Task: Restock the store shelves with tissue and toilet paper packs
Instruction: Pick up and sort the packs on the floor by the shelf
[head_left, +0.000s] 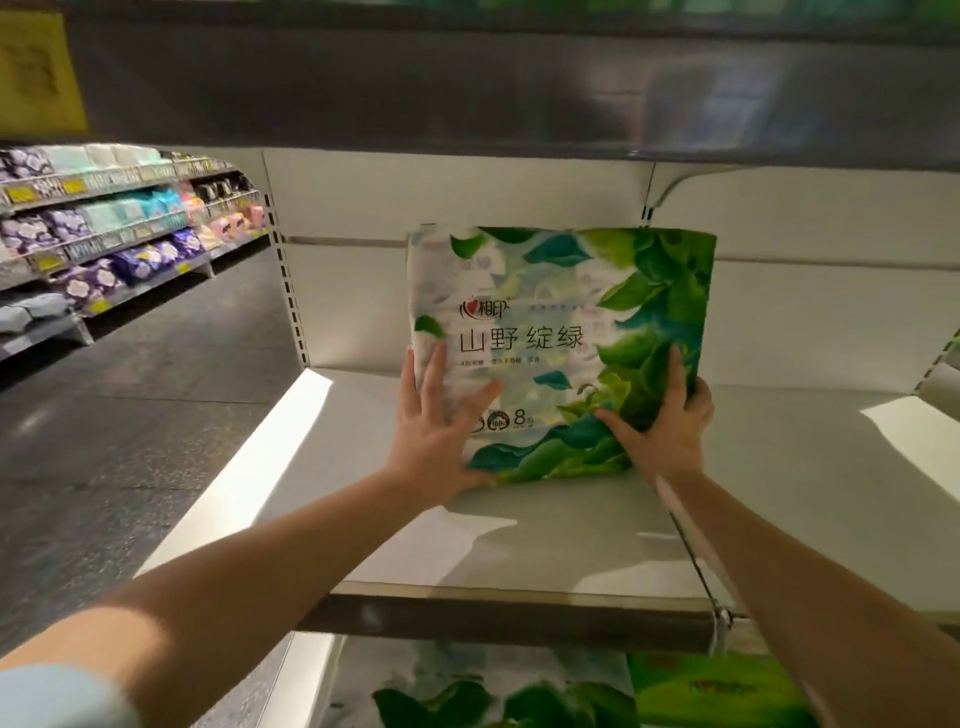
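standing upright near the back of the pale metal shelf (519, 530), the green leaf-print plastic tissue pack (561, 343) needs squaring. your left hand (441, 426) presses it with fingers spread; your right hand (670, 421) grips its lower corner. push evenly, keep it level.

Shelf (545, 545): pale metal, flat, with a white back panel behind.
On shelf: one tissue pack (561, 332), green leaf print, upright, bottom edge on the shelf surface near the back panel.
Shelf below (311, 675): more green-printed packs (498, 699), partly hidden.
Floor (130, 426): grey aisle, left of shelf.
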